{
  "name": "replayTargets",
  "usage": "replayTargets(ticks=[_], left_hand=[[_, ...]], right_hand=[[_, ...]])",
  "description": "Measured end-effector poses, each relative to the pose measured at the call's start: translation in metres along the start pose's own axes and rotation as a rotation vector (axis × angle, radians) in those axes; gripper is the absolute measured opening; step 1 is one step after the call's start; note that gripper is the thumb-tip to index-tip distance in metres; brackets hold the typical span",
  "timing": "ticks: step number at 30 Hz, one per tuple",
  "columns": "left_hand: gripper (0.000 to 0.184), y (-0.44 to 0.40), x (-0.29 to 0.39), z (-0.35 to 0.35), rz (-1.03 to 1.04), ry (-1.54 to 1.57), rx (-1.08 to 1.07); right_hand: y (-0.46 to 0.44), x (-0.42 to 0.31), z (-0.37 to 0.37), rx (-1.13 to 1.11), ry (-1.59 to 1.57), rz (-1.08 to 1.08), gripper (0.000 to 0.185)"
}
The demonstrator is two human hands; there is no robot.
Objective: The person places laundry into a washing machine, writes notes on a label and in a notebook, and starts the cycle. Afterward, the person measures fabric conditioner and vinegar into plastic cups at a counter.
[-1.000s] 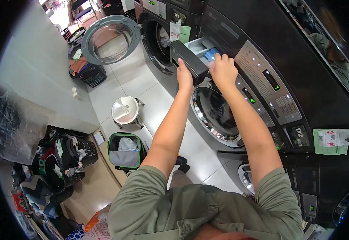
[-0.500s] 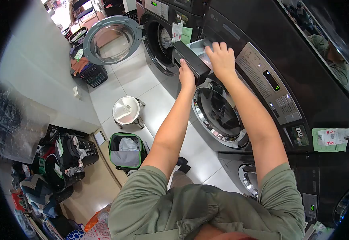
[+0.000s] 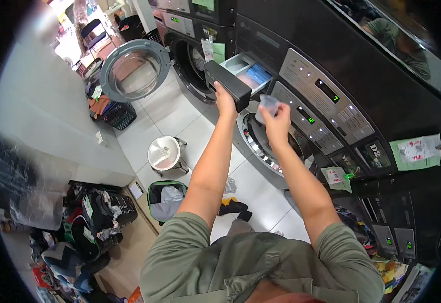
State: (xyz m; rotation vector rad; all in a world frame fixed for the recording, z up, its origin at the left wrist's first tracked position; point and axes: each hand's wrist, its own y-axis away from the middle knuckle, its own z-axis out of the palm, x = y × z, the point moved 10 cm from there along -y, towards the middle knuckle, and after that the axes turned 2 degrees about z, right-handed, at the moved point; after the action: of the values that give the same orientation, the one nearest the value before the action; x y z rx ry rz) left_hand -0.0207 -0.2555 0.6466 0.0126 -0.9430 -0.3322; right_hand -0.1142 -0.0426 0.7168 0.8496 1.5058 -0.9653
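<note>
A person's hands work on either side of a washing machine's pulled-out drawer (image 3: 240,61), the left hand (image 3: 225,105) touching it and the right hand (image 3: 278,125) just clear.

The drawer lies ahead of both hands; its dark front (image 3: 229,85) has its long axis running from upper left to lower right in the head view. The left thumb rests against the outer face, but the hidden fingers leave its grip impossible to tell. Beside the front's lower-right end, the right hand pinches a small translucent piece (image 3: 268,105), with the drawer's blue section (image 3: 259,73) up and to its left.
</note>
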Motion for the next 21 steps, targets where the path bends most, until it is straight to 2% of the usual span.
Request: replayTargets(ticks=[2,4,7,10,12,13,14,15,16,17,18,19,20,21], left_hand=[[0.068,0.000,-0.004,0.012,-0.012,0.068,-0.076],[0.065,-0.007,-0.013,0.024,-0.035,0.077,-0.151],[0.062,0.000,-0.018,0.050,-0.111,0.105,-0.196],[0.057,0.007,-0.030,0.084,-0.289,0.189,-0.323],[0.057,0.005,-0.040,0.099,-0.366,0.093,-0.379],[0.058,-0.004,-0.048,0.103,-0.336,0.025,-0.379],[0.058,-0.020,-0.064,0.101,-0.356,-0.159,-0.418],[0.061,-0.026,-0.066,0.100,-0.332,-0.277,-0.368],[0.063,-0.033,-0.069,0.097,-0.304,-0.227,-0.232],[0.063,-0.024,-0.066,0.103,-0.308,-0.195,-0.226],[0.064,-0.026,-0.066,0.099,-0.316,-0.326,-0.180],[0.067,-0.026,-0.066,0.110,-0.309,-0.279,-0.283],[0.068,-0.069,-0.088,0.102,-0.331,-0.290,-0.336],[0.069,-0.030,-0.059,0.114,-0.227,-0.326,-0.278]], right_hand=[[0.021,0.012,-0.021,-0.026,-0.002,0.015,0.051],[0.040,0.019,-0.038,-0.091,-0.134,0.031,0.050],[0.066,0.037,-0.074,-0.151,-0.047,0.052,0.049],[0.099,0.051,-0.115,-0.199,-0.121,0.082,0.048],[0.121,0.064,-0.153,-0.159,-0.067,0.111,0.047],[0.133,0.070,-0.170,-0.159,-0.013,0.140,0.046],[0.144,0.073,-0.193,-0.105,-0.017,0.151,0.046],[0.157,0.077,-0.211,-0.083,-0.036,0.193,0.047],[0.170,0.078,-0.229,-0.050,-0.056,0.232,0.047],[0.183,0.077,-0.250,0.027,-0.092,0.312,0.049],[0.197,0.080,-0.274,0.120,-0.101,0.321,0.049],[0.211,0.087,-0.296,0.169,-0.034,0.340,0.049],[0.226,0.092,-0.319,0.218,0.035,0.365,0.050],[0.239,0.092,-0.341,0.296,0.030,0.359,0.050]])
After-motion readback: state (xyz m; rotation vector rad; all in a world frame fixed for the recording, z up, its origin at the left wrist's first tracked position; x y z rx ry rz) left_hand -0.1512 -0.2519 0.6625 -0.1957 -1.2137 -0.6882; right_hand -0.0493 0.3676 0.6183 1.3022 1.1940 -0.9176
